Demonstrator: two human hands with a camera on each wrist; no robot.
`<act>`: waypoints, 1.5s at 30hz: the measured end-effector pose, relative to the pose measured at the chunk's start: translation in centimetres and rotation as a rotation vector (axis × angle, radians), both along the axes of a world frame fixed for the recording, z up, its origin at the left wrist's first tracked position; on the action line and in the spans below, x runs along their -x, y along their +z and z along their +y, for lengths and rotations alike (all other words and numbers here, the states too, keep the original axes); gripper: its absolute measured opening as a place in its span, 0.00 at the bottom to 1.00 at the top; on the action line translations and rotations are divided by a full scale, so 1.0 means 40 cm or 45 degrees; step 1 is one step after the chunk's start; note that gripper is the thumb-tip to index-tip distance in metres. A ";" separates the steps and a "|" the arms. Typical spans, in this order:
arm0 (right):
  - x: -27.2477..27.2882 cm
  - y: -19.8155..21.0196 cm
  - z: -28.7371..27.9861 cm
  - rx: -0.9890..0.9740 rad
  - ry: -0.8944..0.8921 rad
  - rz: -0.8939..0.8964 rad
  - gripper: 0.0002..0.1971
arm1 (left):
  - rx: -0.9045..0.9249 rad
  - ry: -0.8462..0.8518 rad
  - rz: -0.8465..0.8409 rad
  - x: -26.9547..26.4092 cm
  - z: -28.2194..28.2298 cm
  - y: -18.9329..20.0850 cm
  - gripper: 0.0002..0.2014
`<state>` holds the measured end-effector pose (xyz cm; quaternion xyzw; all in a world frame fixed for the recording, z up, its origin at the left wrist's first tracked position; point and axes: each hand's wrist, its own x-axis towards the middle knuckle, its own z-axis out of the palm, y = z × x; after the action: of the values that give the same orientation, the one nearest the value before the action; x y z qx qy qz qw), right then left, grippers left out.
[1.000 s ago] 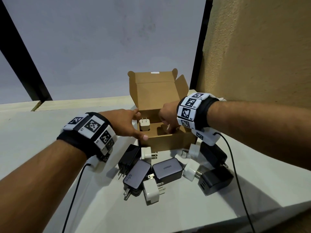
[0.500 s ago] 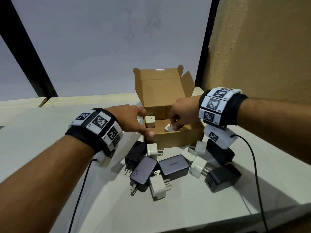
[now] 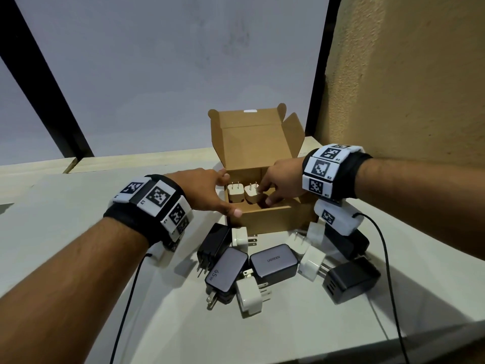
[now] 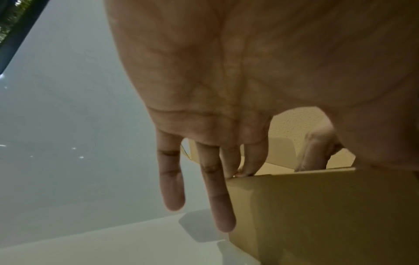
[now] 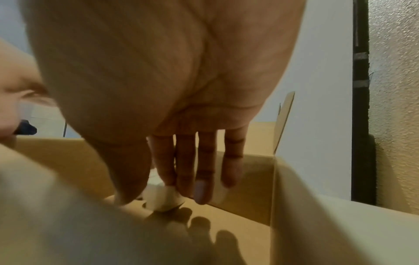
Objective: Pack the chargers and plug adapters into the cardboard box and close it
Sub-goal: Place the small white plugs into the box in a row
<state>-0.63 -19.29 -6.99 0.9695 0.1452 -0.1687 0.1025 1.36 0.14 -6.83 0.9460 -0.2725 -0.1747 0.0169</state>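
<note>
Cardboard box (image 3: 265, 219) frame centre; left hand (image 3: 207, 190) flat, steadies wall; right hand (image 3: 278, 183) pinches adapter (image 3: 252, 197), seating it upright.

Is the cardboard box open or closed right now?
Open. The cardboard box has its lid standing upright at the back, and two white adapters show inside, prongs up.

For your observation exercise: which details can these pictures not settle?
- Head view: the cardboard box floor's right part, hidden by the right hand.
- Right wrist view: the second white adapter, mostly hidden by fingers; grip unclear.
- Left wrist view: box contents, hidden by the left hand.
</note>
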 end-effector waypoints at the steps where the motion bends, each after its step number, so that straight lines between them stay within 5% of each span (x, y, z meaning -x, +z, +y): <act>1: -0.005 -0.004 0.003 0.008 0.012 0.016 0.23 | -0.006 -0.008 -0.010 0.000 -0.002 0.000 0.52; 12: 0.009 0.027 -0.004 0.056 0.050 -0.087 0.25 | -0.043 -0.020 0.002 -0.003 -0.004 -0.005 0.51; 18: 0.158 0.112 -0.081 -0.262 0.092 -0.038 0.09 | -0.083 -0.022 0.006 0.000 -0.006 -0.003 0.51; 30: 0.230 -0.008 -0.104 -0.004 0.189 0.010 0.21 | -0.140 0.068 -0.015 0.015 -0.049 0.033 0.45; 39: 0.181 0.138 -0.121 -0.565 0.044 -0.266 0.13 | -0.182 0.018 -0.022 0.011 -0.056 0.029 0.45; 42: 0.123 0.098 -0.121 -0.489 -0.049 -0.296 0.15 | -0.174 0.003 -0.016 0.009 -0.055 0.028 0.43; 45: 0.067 0.055 -0.119 -0.412 -0.127 -0.196 0.29 | -0.187 -0.018 -0.034 0.005 -0.052 0.026 0.42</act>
<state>-3.33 -24.04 -4.78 0.9894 0.1138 -0.0731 -0.0526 1.16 -1.95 -5.81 0.9450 -0.2658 -0.1817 -0.0574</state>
